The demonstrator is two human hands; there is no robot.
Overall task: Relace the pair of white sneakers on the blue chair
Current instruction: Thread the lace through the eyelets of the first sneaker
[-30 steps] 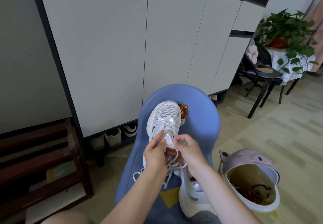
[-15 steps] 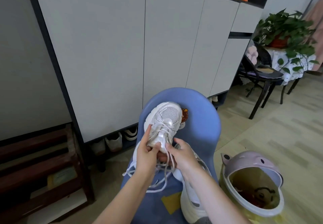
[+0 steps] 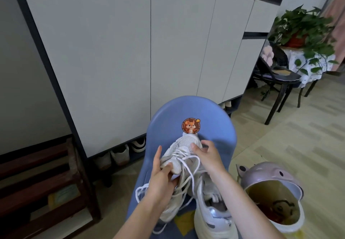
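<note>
A person seated before a blue chair [image 3: 220, 127] worked on a white sneaker [image 3: 183, 146] with both bare hands. The left hand [image 3: 161, 180] gripped the shoe's near side, thumb curled onto the tongue and index finger stretched up along the upper. The right hand [image 3: 207, 156] rested on the toe end just across from the left, thumb pressed to the mesh and the other fingers loosely spread, nothing clamped in them. Between the two hands the loose white lace [image 3: 188, 171] ran in slack loops over the shoe, and more of it spilled below the left hand toward the seat's near edge. The sneaker lay on the seat with its toe pointing away from the hands, just short of a round squirrel sticker [image 3: 190, 125] on the chair back. The second sneaker [image 3: 212, 218] stood on the seat under the right forearm, close beside the first. To the right of the right hand, on the floor just beside the chair, a pink bin [image 3: 270, 179] stood with its lid tipped open. Beyond the hands rose a white cabinet [image 3: 112, 52] with shoes [image 3: 119, 156] stored in its open bottom row; a black chair [image 3: 276, 82] and a potted plant [image 3: 302, 30] stood well off to the right.
</note>
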